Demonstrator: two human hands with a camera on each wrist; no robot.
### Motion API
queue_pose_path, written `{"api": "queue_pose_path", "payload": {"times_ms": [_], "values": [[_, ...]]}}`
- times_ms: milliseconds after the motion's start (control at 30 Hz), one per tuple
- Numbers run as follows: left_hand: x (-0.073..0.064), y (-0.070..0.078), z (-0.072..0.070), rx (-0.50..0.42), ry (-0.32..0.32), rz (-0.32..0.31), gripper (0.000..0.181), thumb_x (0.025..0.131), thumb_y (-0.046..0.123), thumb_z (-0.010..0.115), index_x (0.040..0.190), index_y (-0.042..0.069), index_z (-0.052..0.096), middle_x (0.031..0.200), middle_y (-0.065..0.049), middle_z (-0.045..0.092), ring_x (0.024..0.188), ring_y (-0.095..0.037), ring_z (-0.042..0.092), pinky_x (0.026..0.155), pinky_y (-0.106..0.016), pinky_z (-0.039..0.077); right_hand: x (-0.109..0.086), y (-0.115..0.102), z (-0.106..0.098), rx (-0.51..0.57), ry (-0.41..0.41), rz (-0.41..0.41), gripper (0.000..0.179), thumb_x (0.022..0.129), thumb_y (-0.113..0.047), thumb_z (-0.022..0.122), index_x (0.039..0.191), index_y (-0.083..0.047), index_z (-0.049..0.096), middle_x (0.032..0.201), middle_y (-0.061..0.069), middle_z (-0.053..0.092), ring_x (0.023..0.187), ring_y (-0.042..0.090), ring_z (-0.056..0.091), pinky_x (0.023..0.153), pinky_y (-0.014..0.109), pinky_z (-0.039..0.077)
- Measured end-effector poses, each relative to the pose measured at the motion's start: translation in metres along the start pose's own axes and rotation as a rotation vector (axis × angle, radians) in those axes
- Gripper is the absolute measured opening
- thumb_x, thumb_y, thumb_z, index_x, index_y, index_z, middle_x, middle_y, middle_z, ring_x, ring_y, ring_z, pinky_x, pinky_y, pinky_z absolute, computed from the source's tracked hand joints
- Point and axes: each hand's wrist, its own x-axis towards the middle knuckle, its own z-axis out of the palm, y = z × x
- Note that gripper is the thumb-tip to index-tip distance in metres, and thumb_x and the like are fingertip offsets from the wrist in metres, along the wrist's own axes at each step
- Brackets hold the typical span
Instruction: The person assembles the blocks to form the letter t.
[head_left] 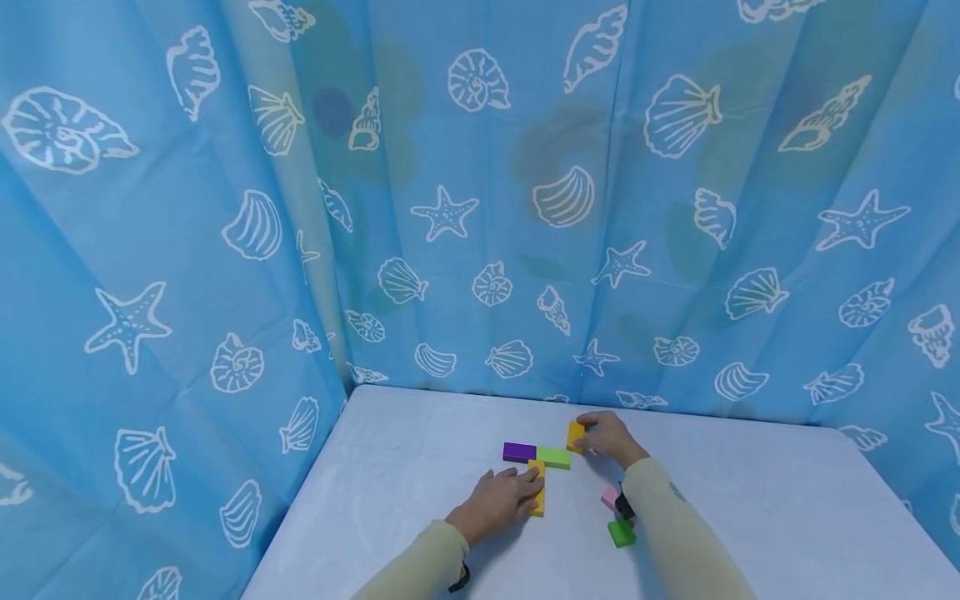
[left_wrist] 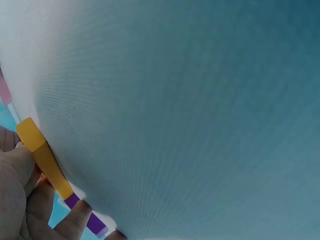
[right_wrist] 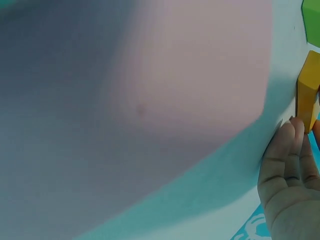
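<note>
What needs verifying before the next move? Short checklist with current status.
1. Left hand on near yellow block: ok, digits touch it.
2. Right hand on far yellow block: ok, pinched between thumb and fingers.
3. Purple block and light green block lined up end to end: ok in the head view.
4. Far yellow block clear of light green block: cannot tell, their corners nearly meet in the head view.
5. Pink block fully visible: not ok, partly hidden by the right wrist.
6. Green block out of the hands: ok, on the table beside the right sleeve.
</note>
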Motion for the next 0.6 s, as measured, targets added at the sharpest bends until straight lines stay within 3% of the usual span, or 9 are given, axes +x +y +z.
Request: {"api": "queue_pose_path", "payload": {"times_ms": [200,400,600], "values": [[0.002,0.0,0.001,-0.004,-0.006,-0.008,0.046,0.1,0.041,0.055,0.145,0.035,0.048,0.152,0.018,0.043,0.139,-0.023,0.047,0.111,-0.059,0.038,-0.003,-0.005,0.003,0.003,-0.004,-0.023,0.051,0.087,-0.015,0.076,0.134,-0.003,0.059,0.136,0.022,0.056,0.118,0.037,0.051,0.11,0.057,0.039],[0.003,0.0,0.002,-0.009,-0.013,-0.03,0.048,0.099,0.042,0.057,0.145,0.037,0.047,0.152,0.02,0.043,0.14,-0.023,0.046,0.112,-0.059,0.037,-0.005,-0.01,0.008,0.011,-0.006,-0.072,0.05,0.086,-0.014,0.076,0.132,-0.002,0.061,0.132,0.021,0.059,0.117,0.037,0.052,0.108,0.058,0.041],[0.006,-0.001,0.004,-0.004,-0.016,-0.035,0.048,0.099,0.042,0.056,0.146,0.037,0.047,0.153,0.02,0.042,0.14,-0.023,0.045,0.113,-0.059,0.036,-0.005,-0.016,0.013,0.029,-0.001,-0.054,0.049,0.086,-0.015,0.076,0.132,-0.003,0.061,0.133,0.021,0.059,0.117,0.036,0.051,0.108,0.058,0.041]]}}
